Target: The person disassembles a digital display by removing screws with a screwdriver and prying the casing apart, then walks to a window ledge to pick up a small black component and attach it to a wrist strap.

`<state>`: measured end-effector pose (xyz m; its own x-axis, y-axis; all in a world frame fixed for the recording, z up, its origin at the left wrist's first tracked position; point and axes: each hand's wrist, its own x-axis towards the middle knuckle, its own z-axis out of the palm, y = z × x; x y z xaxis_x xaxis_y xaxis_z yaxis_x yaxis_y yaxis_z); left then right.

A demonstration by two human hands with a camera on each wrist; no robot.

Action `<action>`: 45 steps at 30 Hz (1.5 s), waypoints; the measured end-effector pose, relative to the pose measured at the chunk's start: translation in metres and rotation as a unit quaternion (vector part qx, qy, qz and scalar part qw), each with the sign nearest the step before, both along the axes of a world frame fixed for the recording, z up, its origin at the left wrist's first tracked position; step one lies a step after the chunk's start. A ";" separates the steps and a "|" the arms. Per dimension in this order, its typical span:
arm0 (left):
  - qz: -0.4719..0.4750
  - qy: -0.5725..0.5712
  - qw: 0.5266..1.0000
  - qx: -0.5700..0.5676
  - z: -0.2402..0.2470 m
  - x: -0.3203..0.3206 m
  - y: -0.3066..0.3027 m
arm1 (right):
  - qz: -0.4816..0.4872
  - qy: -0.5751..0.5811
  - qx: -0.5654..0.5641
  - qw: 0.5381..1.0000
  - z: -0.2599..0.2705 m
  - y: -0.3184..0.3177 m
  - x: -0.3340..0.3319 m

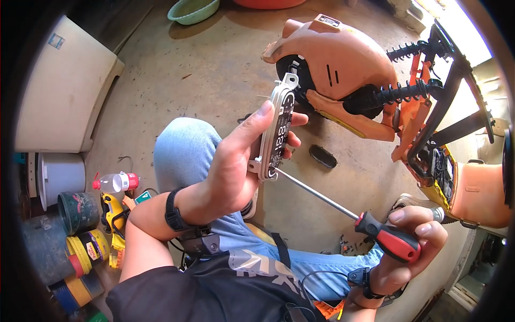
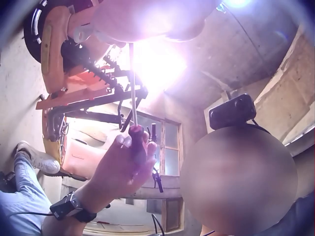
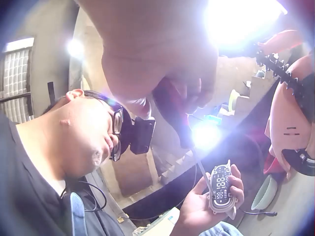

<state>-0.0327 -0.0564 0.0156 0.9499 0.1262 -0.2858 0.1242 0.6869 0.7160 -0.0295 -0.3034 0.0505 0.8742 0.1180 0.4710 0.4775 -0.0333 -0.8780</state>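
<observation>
Head view: the person's left hand (image 1: 230, 161) holds an oval, white-rimmed electronic display unit with a black face (image 1: 280, 134) upright above the lap, thumb along the near edge and the other fingers behind it, pinching it between them. The right hand (image 1: 431, 244) grips a red-and-black screwdriver with a long metal shaft (image 1: 389, 236), its fingers wrapped round the handle. The shaft slants up to the lower end of the display unit; whether the tip touches cannot be told. Beyond lie an orange plastic scooter body (image 1: 354, 53) and a black coil-spring shock absorber (image 1: 399, 95). A black oval piece (image 1: 323, 156) rests on the grey concrete floor (image 1: 155, 80). At left are a clear plastic bottle with a red cap (image 1: 115, 183) and a large white box-shaped cabinet (image 1: 64, 91); a pale green basin (image 1: 193, 12) sits at the top edge.

Left wrist view: the right hand's fingers close round the screwdriver handle, the shaft pointing up towards the left hand, which is washed out by glare. The display unit is hidden here. A white shoe (image 2: 42, 158) shows at left.

Right wrist view: the right hand looms blurred at the top, round the handle. Below, the left hand's fingers curl over one edge of the display unit, whose face shows white digits; the shaft overlaps its opposite side.
</observation>
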 end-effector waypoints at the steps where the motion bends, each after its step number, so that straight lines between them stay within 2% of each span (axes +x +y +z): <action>1: -0.002 0.001 1.000 0.004 0.000 0.000 0.000 | -0.001 -0.002 0.000 1.000 0.001 0.000 -0.001; 3: -0.005 0.001 1.000 0.007 0.000 0.000 -0.001 | -0.006 0.076 0.037 0.996 0.003 -0.003 -0.006; 7: -0.006 0.005 1.000 -0.003 0.002 0.000 -0.001 | -0.055 0.059 0.004 0.997 0.001 -0.009 -0.003; 9: -0.007 0.005 1.000 -0.012 0.002 0.000 -0.001 | 0.003 0.035 -0.014 0.999 0.002 -0.015 0.002; 14: -0.010 0.010 1.000 -0.005 0.000 0.000 -0.001 | -0.020 0.007 -0.010 1.000 -0.001 -0.011 0.004; 17: -0.006 0.014 1.000 -0.007 0.000 -0.001 -0.001 | 0.019 0.070 0.030 0.997 0.000 -0.012 0.003; 22: -0.007 0.013 1.000 -0.004 0.001 -0.002 -0.001 | -0.008 0.071 0.005 0.997 0.001 -0.014 0.000; 24: -0.006 0.008 1.000 0.000 0.001 -0.001 -0.001 | -0.021 0.031 -0.032 0.999 0.002 -0.013 0.001; 28: -0.011 0.007 1.000 -0.010 0.002 -0.002 -0.001 | -0.010 0.009 -0.036 0.999 -0.001 -0.011 0.001; 31: -0.008 0.009 1.000 -0.002 0.002 -0.002 -0.001 | -0.028 0.021 -0.003 0.999 -0.001 -0.009 -0.001; 33: -0.009 0.005 1.000 -0.001 0.001 -0.002 0.000 | -0.033 0.083 0.017 0.996 -0.001 -0.012 -0.002; 37: -0.008 0.007 1.000 -0.003 0.001 -0.003 0.000 | -0.047 0.077 0.012 0.996 0.000 -0.008 -0.004; 45: -0.005 0.005 1.000 -0.009 0.001 -0.002 0.001 | -0.006 0.038 0.031 0.999 -0.002 -0.010 -0.003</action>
